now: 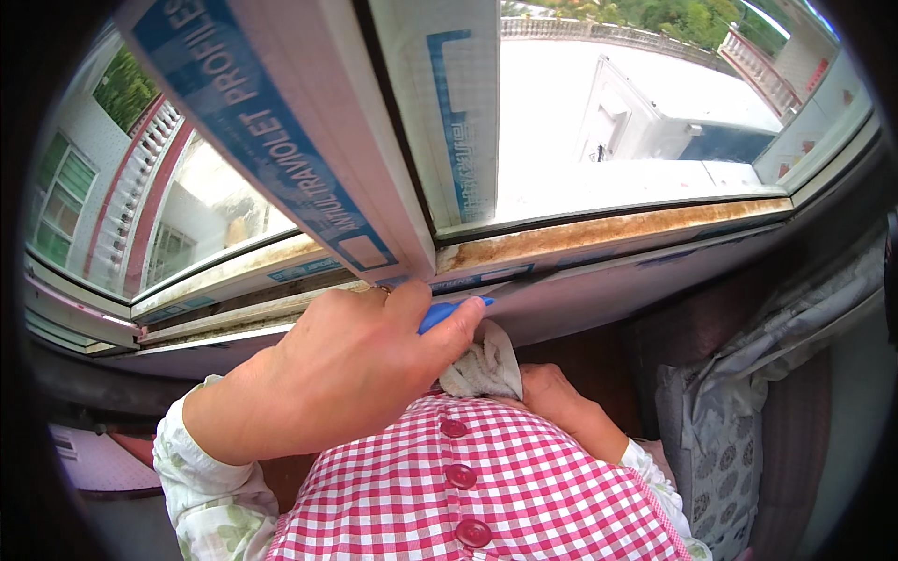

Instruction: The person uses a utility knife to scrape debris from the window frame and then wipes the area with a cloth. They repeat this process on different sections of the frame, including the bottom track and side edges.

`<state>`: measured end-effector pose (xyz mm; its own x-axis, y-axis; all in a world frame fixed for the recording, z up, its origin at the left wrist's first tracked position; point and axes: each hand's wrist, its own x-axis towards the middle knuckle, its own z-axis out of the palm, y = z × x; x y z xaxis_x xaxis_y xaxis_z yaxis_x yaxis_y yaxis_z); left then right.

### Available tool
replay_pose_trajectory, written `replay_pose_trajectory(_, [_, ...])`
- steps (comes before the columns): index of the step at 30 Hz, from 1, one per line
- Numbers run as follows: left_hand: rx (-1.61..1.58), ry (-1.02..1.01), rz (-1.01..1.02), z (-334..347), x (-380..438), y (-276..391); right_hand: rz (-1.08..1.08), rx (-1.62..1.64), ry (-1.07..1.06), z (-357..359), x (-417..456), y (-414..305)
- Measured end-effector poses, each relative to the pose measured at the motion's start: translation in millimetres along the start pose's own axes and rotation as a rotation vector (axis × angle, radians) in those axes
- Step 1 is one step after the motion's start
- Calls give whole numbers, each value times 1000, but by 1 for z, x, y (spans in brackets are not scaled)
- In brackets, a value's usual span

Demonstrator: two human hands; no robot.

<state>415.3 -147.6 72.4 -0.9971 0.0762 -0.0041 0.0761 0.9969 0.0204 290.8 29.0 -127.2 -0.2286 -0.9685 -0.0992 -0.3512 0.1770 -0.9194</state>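
My left hand is closed around a blue plastic object. Most of that object is hidden by the fingers, so its kind cannot be told. The knuckles are at the foot of the upright sash frame, just over the grimy sliding track of the window. Lower and closer to my body, my right hand grips a whitish terry cloth, which hangs folded beside the left thumb. Brown stains run along the bottom rail of the right-hand sash.
Blue printed film covers part of the frame. Outside the glass stands a white box-like body, with a balustrade behind it. To my right is a patterned grey fabric item under clear plastic. My checked apron is close below both hands.
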Motion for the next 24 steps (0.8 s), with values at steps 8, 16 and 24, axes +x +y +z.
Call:
replay_pose_trajectory(8, [184, -262, -185, -38, -35, -8, -32, -194, -100, -23, 13, 17])
replay_pose_trajectory(16, [238, -259, -256, -42, -63, -9, -127, -304, -166, -23, 28, 16])
replay_pose_trajectory(24, [118, -98, -261, -52, -100, -37, -65, -245, -109, -18, 18, 23])
